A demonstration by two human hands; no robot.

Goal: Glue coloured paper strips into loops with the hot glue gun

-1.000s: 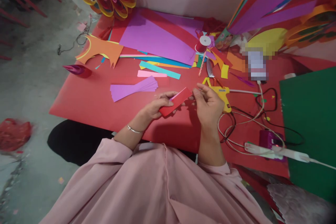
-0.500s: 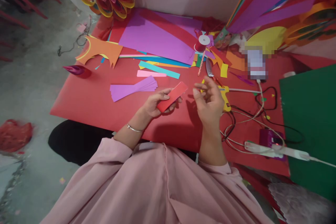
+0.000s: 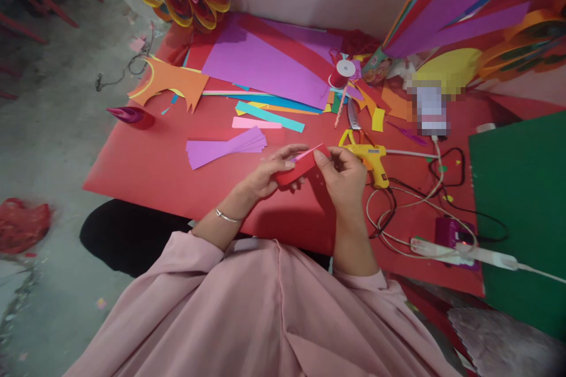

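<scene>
Red paper strips (image 3: 303, 167), with a pink edge showing on the far side, are held between both hands over the table. My left hand (image 3: 267, 175) is closed round their left end, thumb on top and fingertips showing beneath. At the right end, my right hand (image 3: 345, 177) pinches the paper between thumb and fingers. Fanned purple paper strips (image 3: 225, 147) lie left of the hands. A pink strip (image 3: 256, 123) and a turquoise strip (image 3: 269, 116) lie behind them. Just right of my right hand rests a yellow glue gun (image 3: 374, 159).
Scissors (image 3: 352, 115) and a red ribbon spool (image 3: 341, 72) are behind the glue gun. Cables and a white power strip (image 3: 464, 252) occupy the right side. Large purple sheets (image 3: 269, 65) and an orange cut-out (image 3: 172, 79) lie at the back; a purple cone (image 3: 126, 116) is at left.
My right hand has moved left and closed on the right end of the red strips. The strips have tilted, showing pink at their far edge. The glue gun is less covered.
</scene>
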